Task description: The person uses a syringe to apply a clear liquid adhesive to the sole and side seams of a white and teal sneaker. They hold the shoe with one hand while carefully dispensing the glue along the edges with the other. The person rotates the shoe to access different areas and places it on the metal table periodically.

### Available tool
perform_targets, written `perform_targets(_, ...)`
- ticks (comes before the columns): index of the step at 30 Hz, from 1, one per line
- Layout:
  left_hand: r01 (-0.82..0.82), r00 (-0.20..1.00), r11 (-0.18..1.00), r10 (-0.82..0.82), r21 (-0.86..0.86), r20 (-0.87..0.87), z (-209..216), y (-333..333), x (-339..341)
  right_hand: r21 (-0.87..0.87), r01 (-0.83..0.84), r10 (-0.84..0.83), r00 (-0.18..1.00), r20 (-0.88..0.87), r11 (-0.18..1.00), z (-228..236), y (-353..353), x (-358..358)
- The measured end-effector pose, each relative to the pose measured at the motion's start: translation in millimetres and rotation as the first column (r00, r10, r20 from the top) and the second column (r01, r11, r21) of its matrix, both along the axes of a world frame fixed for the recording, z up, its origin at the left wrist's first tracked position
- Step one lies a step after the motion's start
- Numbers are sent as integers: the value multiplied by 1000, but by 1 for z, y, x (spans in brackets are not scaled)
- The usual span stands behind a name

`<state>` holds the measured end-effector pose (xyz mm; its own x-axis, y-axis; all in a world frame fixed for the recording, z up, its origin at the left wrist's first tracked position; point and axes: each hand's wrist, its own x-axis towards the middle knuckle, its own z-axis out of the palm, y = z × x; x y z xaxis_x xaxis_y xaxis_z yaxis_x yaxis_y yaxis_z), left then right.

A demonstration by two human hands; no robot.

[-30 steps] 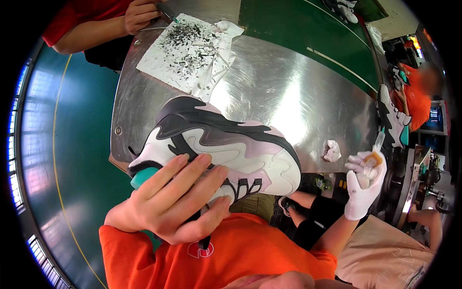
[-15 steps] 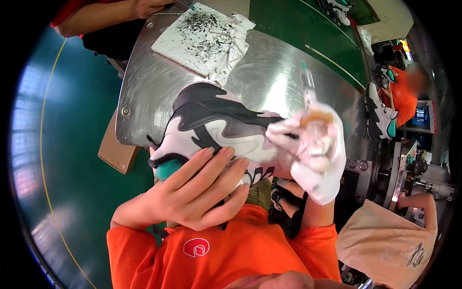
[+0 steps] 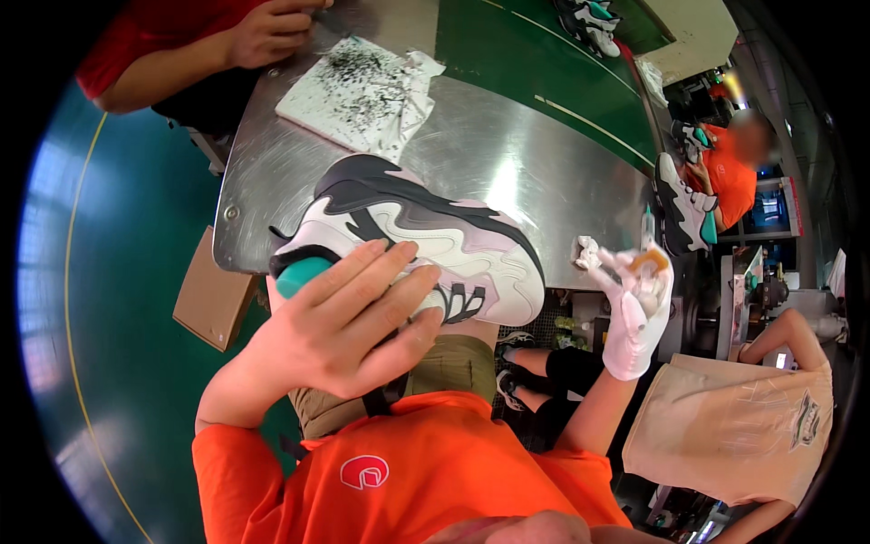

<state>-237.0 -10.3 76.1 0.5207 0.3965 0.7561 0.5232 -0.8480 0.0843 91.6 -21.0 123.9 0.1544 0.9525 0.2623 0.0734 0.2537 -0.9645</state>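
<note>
My left hand is closed round the upper of a white, grey and black sneaker, bare fingers spread over its laced side. The shoe lies on its side at the table's near edge, sole away from me, toe to the right. A smooth green form shows in its opening. Off to the right of the toe, my right hand, in a white glove, grips a slim clear syringe with a green tip pointing away. An amber part shows among the gloved fingers. Crumpled white material is beside the fingertips.
A metal table carries a white pad speckled with dark marks. At far left is another person's hand. More sneakers stand at right, near a co-worker in orange. A cardboard box is at left below the table.
My right hand has drawn away from the shoe's toe to the right with the syringe, baring the toe. My left hand keeps its hold. The view has shifted slightly.
</note>
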Motion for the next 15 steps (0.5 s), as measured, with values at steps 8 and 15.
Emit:
perform_targets(8, 7, 999, 995, -10, -104, -30, 25, 15, 11, -480, 200, -131, 976, 173, 854, -28, -20, 64)
perform_targets(15, -26, 998, 995, 21, -98, -52, 24, 14, 13, -414, 144, -76, 981, 177, 899, -29, -17, 70)
